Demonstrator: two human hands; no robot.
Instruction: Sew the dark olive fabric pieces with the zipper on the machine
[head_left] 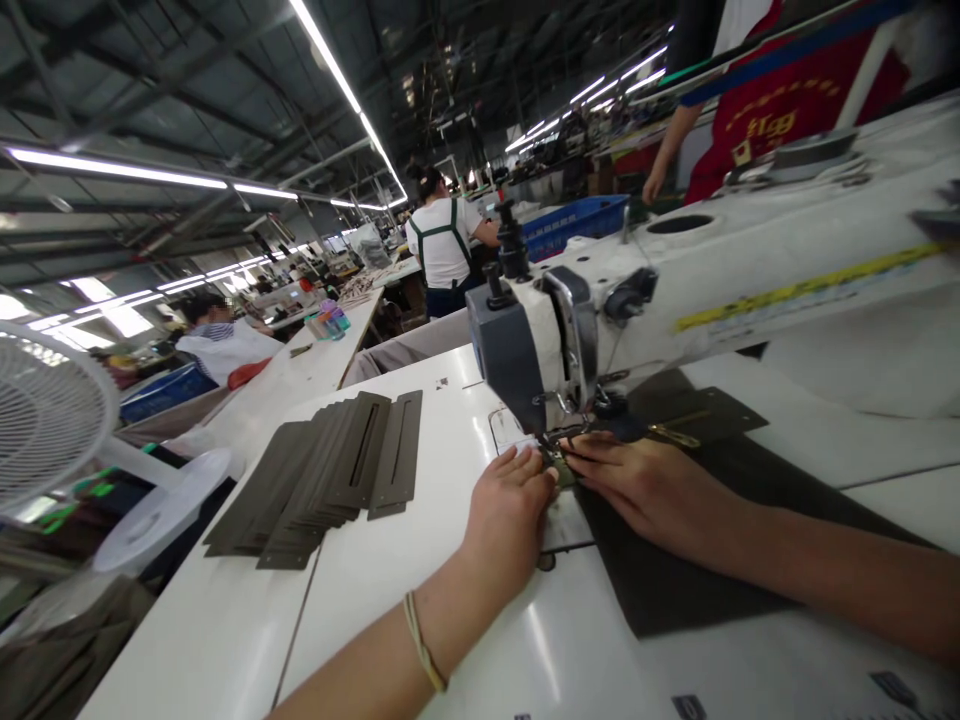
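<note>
A sewing machine head (540, 335) stands over the white work table, its presser foot and needle area close to my fingertips. My left hand (506, 515) is left of the needle, fingers bent and pressed together; what they pinch is hidden. My right hand (664, 490) lies over a dark grey-brown panel (675, 590), its fingertips gripping the edge at the presser foot. Between the two hands a small olive patch shows. Just behind my right hand is a gold zipper pull (675, 435), on a dark slotted piece (720, 410).
Left on the table lies a fanned stack of dark slotted pieces (330, 470). A white fan (52, 420) stands at the far left. One person in a white shirt (446, 245) works ahead, near a blue crate (577, 222). Another, in a red apron (787, 125), stands behind the machine.
</note>
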